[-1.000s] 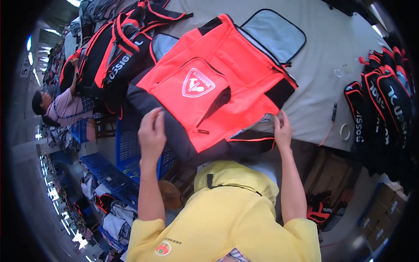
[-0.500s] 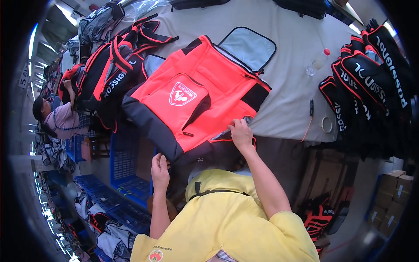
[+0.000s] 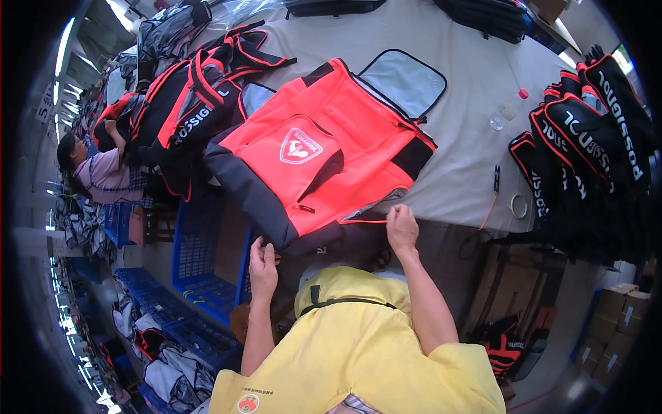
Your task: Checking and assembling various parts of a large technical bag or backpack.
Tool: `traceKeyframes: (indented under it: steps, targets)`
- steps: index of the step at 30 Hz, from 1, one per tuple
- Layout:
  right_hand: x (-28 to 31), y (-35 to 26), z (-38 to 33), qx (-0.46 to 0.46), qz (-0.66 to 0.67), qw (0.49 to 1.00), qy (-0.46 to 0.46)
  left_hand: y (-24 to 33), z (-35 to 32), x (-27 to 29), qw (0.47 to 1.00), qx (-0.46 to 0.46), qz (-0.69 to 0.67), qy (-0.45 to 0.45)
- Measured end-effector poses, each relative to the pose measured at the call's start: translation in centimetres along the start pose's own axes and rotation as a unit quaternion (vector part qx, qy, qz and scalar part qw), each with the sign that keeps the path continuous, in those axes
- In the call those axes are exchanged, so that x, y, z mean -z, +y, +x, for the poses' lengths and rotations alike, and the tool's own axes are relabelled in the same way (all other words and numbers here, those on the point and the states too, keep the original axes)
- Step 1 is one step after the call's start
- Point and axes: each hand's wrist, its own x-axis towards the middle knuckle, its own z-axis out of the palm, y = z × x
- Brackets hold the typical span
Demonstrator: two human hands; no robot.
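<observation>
A bright red backpack with a black base and a shield badge on its front pocket lies tilted across the near table edge. My left hand is closed at the corner of its black base, fingertips partly behind the fabric. My right hand pinches the end of a red-piped edge at the bag's near side and holds it taut. Below that piping hangs a black panel, mostly in shadow. A grey-lined flap lies folded out on the far side of the bag.
More black-and-red bags lie at left, where a co-worker handles one. Black bags are stacked at right. On the table are a plastic bottle, thread snips and a ring. Blue crates stand below left.
My right hand has moved right and slightly toward me, drawing the red-piped edge out from the bag. My left hand stays at the black corner. The whole view has shifted slightly.
</observation>
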Motion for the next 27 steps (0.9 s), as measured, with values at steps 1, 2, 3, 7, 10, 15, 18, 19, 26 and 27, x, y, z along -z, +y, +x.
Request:
traceKeyframes:
  steps: [1,2,3,7,10,15,18,19,26,27]
  targets:
    - [0.9,2.0,-1.1,-0.033,-0.016,0.999,-0.017,-0.3,-0.2,0.2,1.000,0.006,0.000,0.012]
    - [1.9,4.2,-2.3,-0.045,-0.010,0.999,-0.008,-0.3,-0.4,0.3,1.000,0.009,-0.015,0.006]
    - [2.8,6.9,-3.7,-0.084,-0.025,0.996,-0.021,-0.5,-0.7,0.7,1.000,0.014,-0.027,0.004]
    - [6.0,27.2,-14.2,-0.269,-0.122,0.946,-0.135,-0.2,0.6,-0.1,0.983,0.107,-0.138,-0.061]
    - [8.6,35.9,-24.5,-0.463,-0.115,0.875,-0.083,-0.2,1.4,0.3,0.968,0.174,-0.167,-0.074]
    - [8.6,36.0,-29.5,-0.550,0.088,0.820,-0.134,1.2,2.8,0.8,0.945,0.248,-0.089,-0.195]
    - [5.9,30.1,-28.0,-0.480,0.078,0.845,-0.221,3.3,4.3,-0.2,0.915,0.270,-0.046,-0.297]
    - [6.0,29.0,-26.6,-0.481,0.080,0.847,-0.212,3.9,4.6,-0.5,0.929,0.218,-0.054,-0.295]
    - [5.4,25.8,-18.8,-0.279,-0.001,0.939,-0.198,17.2,12.4,-0.3,0.892,-0.032,-0.401,-0.208]
    - [6.2,25.2,-17.6,-0.277,-0.002,0.942,-0.192,18.9,14.4,-0.5,0.884,-0.102,-0.424,-0.166]
